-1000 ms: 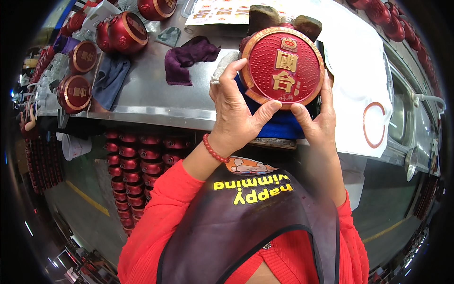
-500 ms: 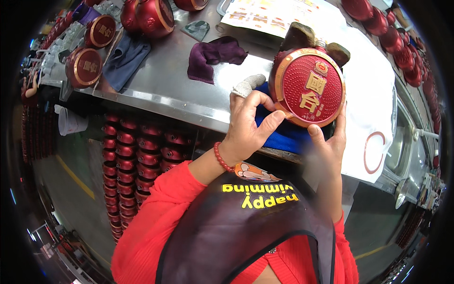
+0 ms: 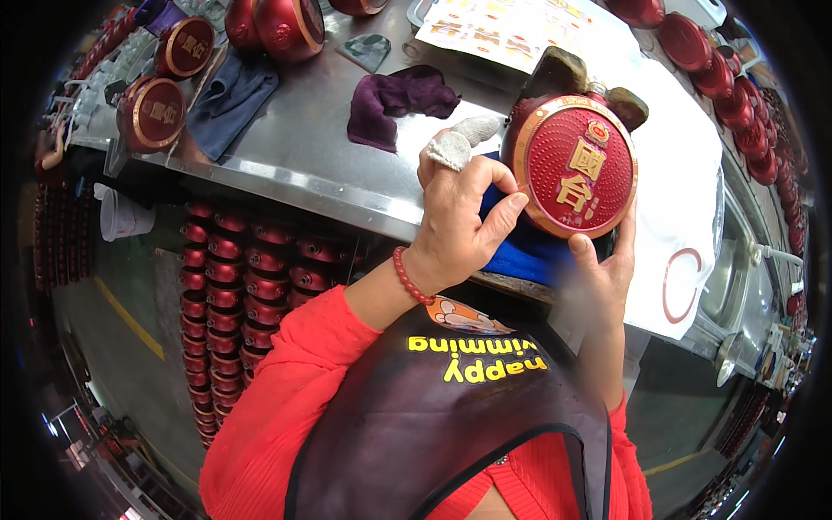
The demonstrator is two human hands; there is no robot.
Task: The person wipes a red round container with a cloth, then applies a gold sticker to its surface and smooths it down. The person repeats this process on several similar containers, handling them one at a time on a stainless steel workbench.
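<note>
A round, flat red bottle with a gold-coloured rim and raised gold characters is propped up, face toward me, at the front of the bench. My right hand grips its lower right edge, thumb in front and fingers along the side. On the lower left rim, my left hand has thumb and index finger pinched close together; whatever lies between them is too small to make out. Pale finger covers sit on other fingers of that hand. Two dark padded blocks flank the bottle's neck. Blue cloth lies beneath it.
A purple cloth, a grey-blue cloth and a dark green flat piece lie on the metal bench. Printed label sheets lie beyond. More red bottles stand left; stacked ones fill space below. A sink is right.
My left hand's pinch has shifted slightly up along the bottle's lower left rim, and its covered fingers have lifted and bent. The bottle appears slightly farther right; my right hand keeps its grip.
</note>
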